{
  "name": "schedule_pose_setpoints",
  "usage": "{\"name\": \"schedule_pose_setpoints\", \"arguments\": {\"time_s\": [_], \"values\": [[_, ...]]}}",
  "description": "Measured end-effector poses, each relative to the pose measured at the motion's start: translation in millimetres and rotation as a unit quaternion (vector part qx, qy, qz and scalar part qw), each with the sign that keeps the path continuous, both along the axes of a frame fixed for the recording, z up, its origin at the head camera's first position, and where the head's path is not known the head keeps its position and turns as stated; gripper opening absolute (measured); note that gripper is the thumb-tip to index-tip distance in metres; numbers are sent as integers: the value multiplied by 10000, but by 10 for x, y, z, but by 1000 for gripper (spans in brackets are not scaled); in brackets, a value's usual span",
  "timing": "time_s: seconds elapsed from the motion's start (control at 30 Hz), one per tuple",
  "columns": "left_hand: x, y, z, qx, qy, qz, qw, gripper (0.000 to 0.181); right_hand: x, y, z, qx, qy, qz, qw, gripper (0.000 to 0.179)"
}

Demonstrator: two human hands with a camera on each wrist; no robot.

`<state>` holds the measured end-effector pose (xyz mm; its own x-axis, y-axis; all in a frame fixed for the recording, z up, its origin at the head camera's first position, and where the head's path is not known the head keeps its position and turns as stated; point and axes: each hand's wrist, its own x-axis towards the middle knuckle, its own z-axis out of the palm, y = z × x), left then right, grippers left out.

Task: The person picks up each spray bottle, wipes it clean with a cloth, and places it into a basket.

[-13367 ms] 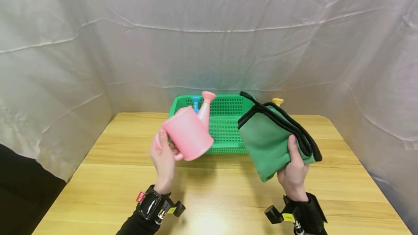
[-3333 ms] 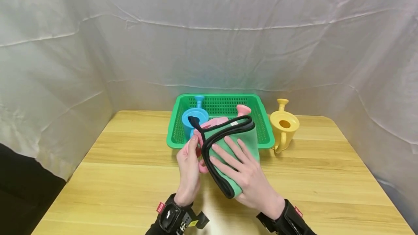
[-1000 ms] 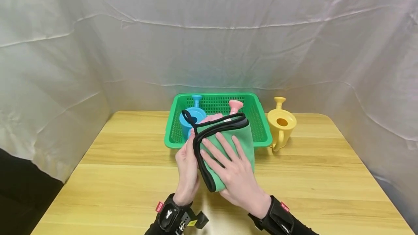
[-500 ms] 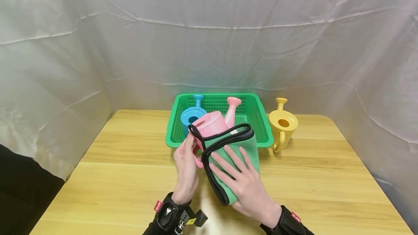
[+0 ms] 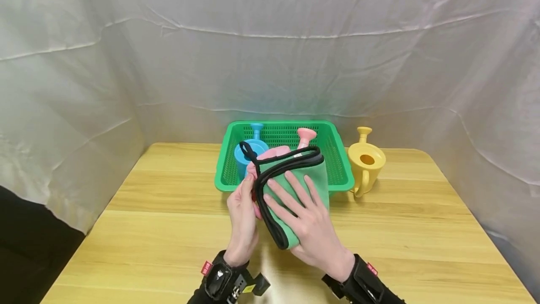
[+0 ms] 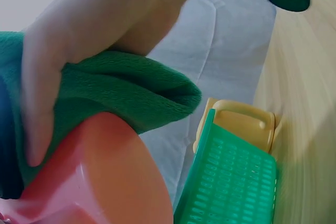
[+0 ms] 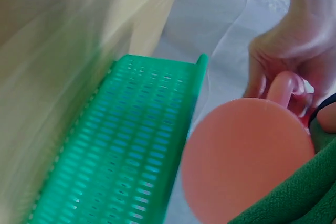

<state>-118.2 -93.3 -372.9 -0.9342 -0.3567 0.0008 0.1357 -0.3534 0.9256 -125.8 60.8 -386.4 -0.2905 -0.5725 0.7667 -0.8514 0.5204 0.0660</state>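
Note:
In the head view my left hand grips the handle of a pink watering can. The right wrist view shows its fingers round the pink handle behind the can's base. My right hand holds a folded green cloth with black edging against the can's side. Its fingers lie spread over the cloth and the thumb is hidden beneath. Seen from the left wrist, the cloth folds between that hand and the pink can. Most of the can's body is covered in the head view.
Just beyond the hands a green basket stands on the wooden table, with a blue watering can inside at its left. A yellow watering can stands right of the basket. Pale curtains enclose the table's back and sides.
Earlier the cloth was apart from the pink can; now it lies on it. Over the last second, the right hand and cloth move back and forth along the can, whose tilt varies.

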Motion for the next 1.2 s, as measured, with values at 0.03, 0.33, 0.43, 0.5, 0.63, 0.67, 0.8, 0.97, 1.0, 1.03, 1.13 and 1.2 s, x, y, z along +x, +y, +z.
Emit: {"name": "schedule_pose_setpoints", "arguments": {"time_s": [0.03, 0.33, 0.43, 0.5, 0.63, 0.67, 0.8, 0.97, 1.0, 1.03, 1.13, 1.2], "values": [[-1, -8, 3, 73, -19, -2, 10000, 36, 2, 9, -16, -21, 19, 48, 10000, 44], [4, -79, 34, 481, 58, -130, 9987, 35, 21, 205, -213, -277, 268, 858, 9956, 41], [6, -83, 40, 416, 23, -151, 9990, 36, 2, 246, -264, -313, 350, 1021, 9937, 40], [6, -85, 42, 384, 1, -160, 9991, 36, -15, 252, -279, -374, 373, 1084, 9927, 40], [1, -88, 44, 259, -41, -131, 9996, 35, -39, 220, -250, -530, 315, 1135, 9916, 39], [0, -86, 44, 224, -50, -127, 9997, 35, -43, 206, -232, -572, 276, 1134, 9915, 39], [-2, -64, 39, 146, -157, -183, 9996, 34, -79, 143, -130, -776, 124, 1061, 9912, 39], [-4, -36, 25, 156, -293, -248, 9991, 32, -131, 92, -4, -907, -2, 958, 9913, 40], [-5, -34, 24, 188, -293, -236, 9991, 32, -135, 89, 9, -895, -1, 966, 9913, 40], [-5, -34, 24, 236, -293, -209, 9991, 32, -133, 90, 16, -882, 15, 986, 9912, 40], [-5, -39, 31, 335, -246, -111, 9991, 31, -111, 114, -7, -806, 36, 1090, 9908, 40], [-4, -46, 39, 396, -190, -70, 9990, 31, -88, 148, -51, -750, 53, 1181, 9901, 39]]}}
